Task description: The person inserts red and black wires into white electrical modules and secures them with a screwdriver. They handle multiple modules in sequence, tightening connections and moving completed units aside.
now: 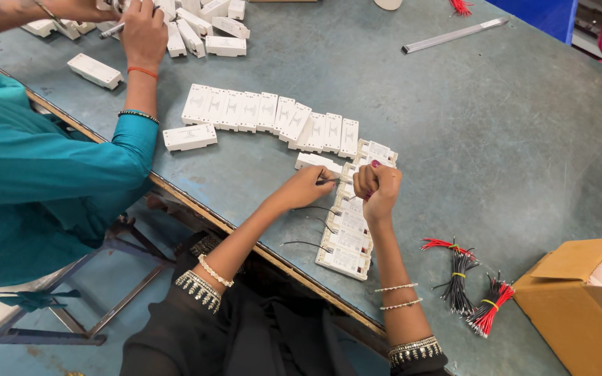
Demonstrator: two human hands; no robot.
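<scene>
Pinching a thin black wire [329, 182], the left hand [306, 186] has its fingertips closed on it, just above a column of white plastic modules [348, 240] on the grey surface [496, 160]; the right hand [377, 186] is a tight fist beside it, what it grips hidden. Bundles of red and black wires [469, 284] lie near a cardboard box [580, 306]. A co-worker's hand [144, 31] handles more white modules at far left

A worn grey-blue surface [510, 153] with a wooden front edge fills the view — below it a blue-grey floor [106, 285] and a metal stool frame [99, 317], evenly lit.
</scene>
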